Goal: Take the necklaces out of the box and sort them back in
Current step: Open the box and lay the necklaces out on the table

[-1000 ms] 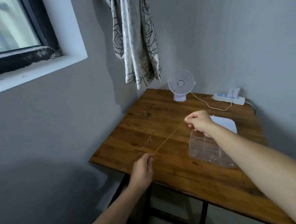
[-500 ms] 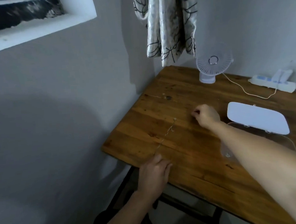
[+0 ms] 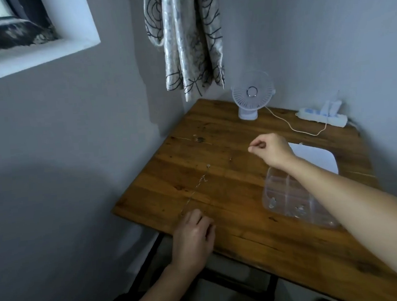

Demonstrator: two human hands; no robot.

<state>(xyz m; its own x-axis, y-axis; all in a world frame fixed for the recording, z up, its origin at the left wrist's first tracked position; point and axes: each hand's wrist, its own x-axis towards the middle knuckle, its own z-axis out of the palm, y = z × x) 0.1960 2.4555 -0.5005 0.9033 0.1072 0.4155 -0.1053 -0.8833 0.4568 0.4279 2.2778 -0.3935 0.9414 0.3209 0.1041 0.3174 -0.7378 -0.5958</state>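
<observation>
A thin necklace chain [image 3: 194, 194] lies stretched on the wooden table [image 3: 232, 218], running from the front left edge toward the middle. Small pendant pieces [image 3: 208, 165] rest just beyond its far end. My left hand [image 3: 194, 237] is at the table's front edge with curled fingers, its fingertips at the chain's near end. My right hand [image 3: 271, 150] hovers over the table's middle, thumb and forefinger pinched; no chain shows between them. The clear compartment box [image 3: 278, 191] holds a few small jewellery pieces and sits partly under my right forearm.
A white flat lid [image 3: 317, 157] lies just behind the box. At the back of the table stand a small white fan [image 3: 251, 97] with its cord and a white power strip [image 3: 321, 118]. A patterned curtain [image 3: 185, 40] hangs above the table's corner, and walls close its left and back sides.
A chain stretched between both hands a second ago is no longer seen taut. My right hand dropped toward the table, then lifted with fingers pinched. The camera view tilted down and shifted.
</observation>
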